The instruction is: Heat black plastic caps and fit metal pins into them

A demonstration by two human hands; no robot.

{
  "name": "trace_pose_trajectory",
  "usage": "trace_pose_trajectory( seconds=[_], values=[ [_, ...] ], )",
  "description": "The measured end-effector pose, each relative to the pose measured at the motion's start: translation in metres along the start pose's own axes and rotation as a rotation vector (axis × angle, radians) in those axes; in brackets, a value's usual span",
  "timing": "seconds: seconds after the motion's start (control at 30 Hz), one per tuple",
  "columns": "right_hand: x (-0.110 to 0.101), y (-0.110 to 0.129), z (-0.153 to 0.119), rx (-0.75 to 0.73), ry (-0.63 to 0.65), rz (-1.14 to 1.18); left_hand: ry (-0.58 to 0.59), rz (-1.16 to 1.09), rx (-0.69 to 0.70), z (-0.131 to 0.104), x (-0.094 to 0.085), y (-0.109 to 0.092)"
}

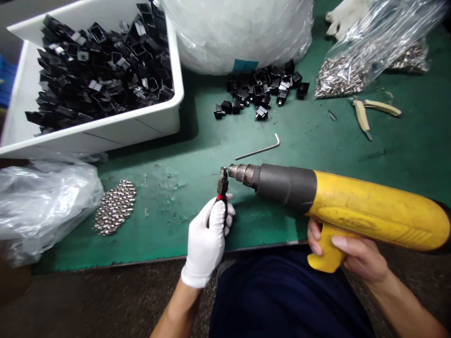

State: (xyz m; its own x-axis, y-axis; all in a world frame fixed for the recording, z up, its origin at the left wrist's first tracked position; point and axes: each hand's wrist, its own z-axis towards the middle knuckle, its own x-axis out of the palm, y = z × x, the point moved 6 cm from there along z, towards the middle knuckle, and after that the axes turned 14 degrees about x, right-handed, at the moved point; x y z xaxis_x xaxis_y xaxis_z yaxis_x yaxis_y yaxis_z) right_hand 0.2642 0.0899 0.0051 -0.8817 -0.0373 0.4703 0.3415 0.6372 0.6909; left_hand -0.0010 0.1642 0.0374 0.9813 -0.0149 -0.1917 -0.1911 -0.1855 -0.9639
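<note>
My left hand [207, 234], in a white glove, is closed around a pair of pliers [222, 190] with dark handles and a bit of red. The pliers point away from me, and their jaws grip a small metal fitting [223, 171]. Bare and wrapped round its grip, my right hand [355, 253] holds a yellow and black heat gun [373, 206]. The gun's metal nozzle [243, 173] points left, close beside the fitting. An L-shaped hex key [258, 152] lies on the green table just beyond the nozzle.
A white bin [141, 126] of black plastic parts stands back left. More black parts [259, 89] lie before a large plastic bag [243, 33]. Metal fittings lie in a cluster [115, 206] and in a clear bag [343, 75]. Cream-handled pliers [364, 112] rest at right.
</note>
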Motion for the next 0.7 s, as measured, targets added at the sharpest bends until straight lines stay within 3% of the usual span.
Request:
trace_pose_trajectory(
  seconds=[0.7],
  values=[
    [-0.0005,0.0004,-0.0002,-0.012,0.014,-0.004,0.004,0.007,0.002,0.0004,0.0002,-0.0002]
  ],
)
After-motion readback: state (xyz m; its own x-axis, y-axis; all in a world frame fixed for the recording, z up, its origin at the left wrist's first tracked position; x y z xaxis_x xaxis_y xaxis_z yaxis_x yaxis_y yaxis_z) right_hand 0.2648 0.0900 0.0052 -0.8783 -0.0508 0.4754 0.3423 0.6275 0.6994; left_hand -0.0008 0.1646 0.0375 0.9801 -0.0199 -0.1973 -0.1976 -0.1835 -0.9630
